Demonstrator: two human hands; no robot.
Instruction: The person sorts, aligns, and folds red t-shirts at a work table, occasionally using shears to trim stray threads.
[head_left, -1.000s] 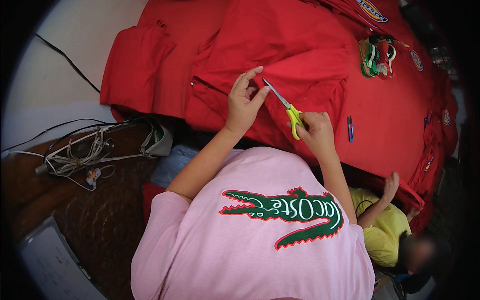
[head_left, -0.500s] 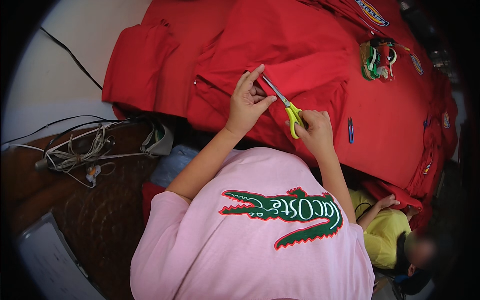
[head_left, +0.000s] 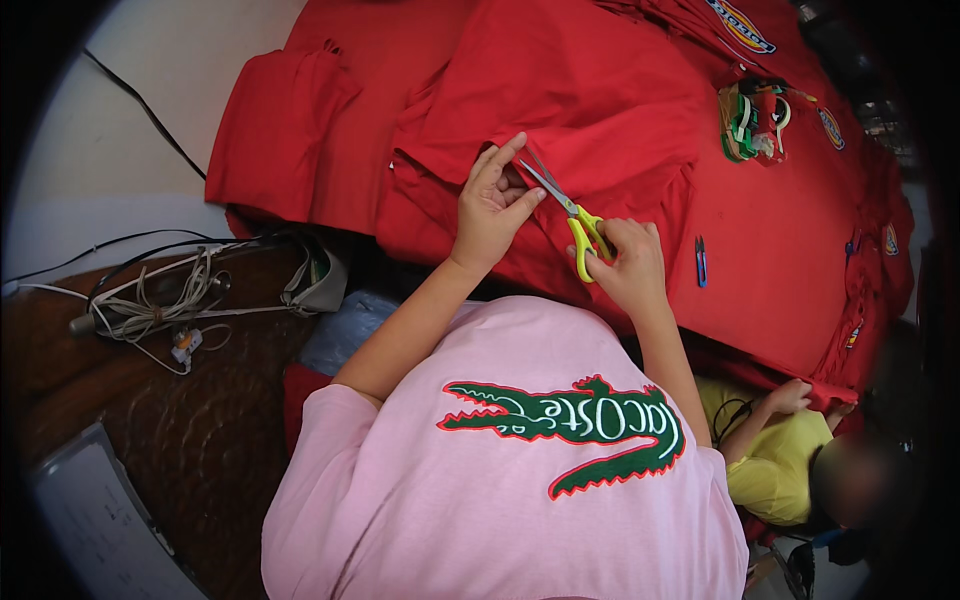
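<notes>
My right hand has its fingers through the yellow-green handles of a pair of scissors. The scissors' metal blades stand slightly apart and point up-left, beside the fingertips of my left hand. That hand has its index finger stretched out and the thumb held away from it, while the other fingers curl in against a fold of red cloth. The loose red cloth lies heaped beneath both hands and reaches toward the far side. Its exact edge between my left fingers is partly hidden.
Folded red cloth lies left. Blue thread snips and a small cluster of green, white and red items lie right. Bundled cables sit at lower left. A person in yellow handles red cloth at lower right.
The scissor blades have opened a little, and my right hand has shifted slightly left. My left hand stays nearly in place. The person in yellow has moved hands and head.
</notes>
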